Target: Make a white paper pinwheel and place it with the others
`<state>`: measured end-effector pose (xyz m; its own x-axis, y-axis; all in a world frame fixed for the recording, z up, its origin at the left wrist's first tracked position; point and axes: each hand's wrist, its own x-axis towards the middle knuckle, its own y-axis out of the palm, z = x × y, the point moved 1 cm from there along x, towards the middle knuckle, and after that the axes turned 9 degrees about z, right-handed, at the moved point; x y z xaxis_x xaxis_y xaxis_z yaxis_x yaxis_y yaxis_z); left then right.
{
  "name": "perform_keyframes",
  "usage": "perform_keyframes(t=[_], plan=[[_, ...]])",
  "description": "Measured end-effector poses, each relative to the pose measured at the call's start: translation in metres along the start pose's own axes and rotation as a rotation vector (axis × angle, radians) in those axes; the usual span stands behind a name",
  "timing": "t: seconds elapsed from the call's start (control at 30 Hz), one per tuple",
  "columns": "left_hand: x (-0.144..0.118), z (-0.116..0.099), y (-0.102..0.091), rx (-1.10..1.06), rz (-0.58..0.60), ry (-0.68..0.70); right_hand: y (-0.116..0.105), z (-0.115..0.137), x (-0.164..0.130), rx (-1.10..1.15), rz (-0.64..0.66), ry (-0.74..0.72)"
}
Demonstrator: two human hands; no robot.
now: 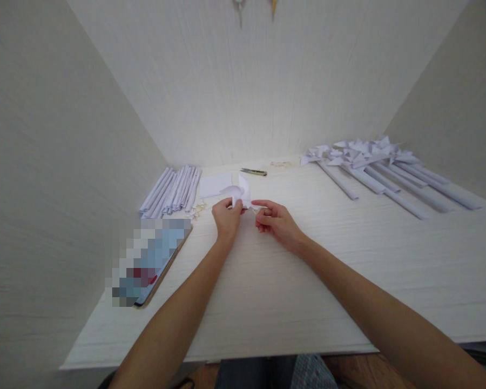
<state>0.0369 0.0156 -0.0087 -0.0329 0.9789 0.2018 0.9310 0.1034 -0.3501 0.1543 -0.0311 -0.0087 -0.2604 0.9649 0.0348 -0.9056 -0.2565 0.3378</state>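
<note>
White woodgrain desk (pixel 291 281), both hands pinching folded paper pinwheel (pixel 240 193)

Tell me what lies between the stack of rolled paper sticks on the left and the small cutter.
In the head view, a flat white sheet lies between the sticks and the cutter.

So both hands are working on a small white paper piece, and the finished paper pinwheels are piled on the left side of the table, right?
Not quite. The head view shows the finished paper pinwheels piled on the right side of the table. Both the left hand and right hand do hold the small white paper piece.
</note>
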Motion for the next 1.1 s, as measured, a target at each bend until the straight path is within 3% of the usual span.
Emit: perform_keyframes(t=[0.23,0.47,1.1], plan=[[-0.0030,-0.0031,0.0037,-0.013,0.105,0.013,0.0005,0.0000,0.0023,0.067,-0.050,0.006],[-0.0013,0.0004,0.0041,0.003,0.123,0.019,0.0000,0.0027,0.0027,0.169,-0.164,0.056],[-0.0004,0.0036,0.0038,-0.007,0.102,0.018,-0.0008,0.0022,0.0030,0.176,-0.131,0.073]])
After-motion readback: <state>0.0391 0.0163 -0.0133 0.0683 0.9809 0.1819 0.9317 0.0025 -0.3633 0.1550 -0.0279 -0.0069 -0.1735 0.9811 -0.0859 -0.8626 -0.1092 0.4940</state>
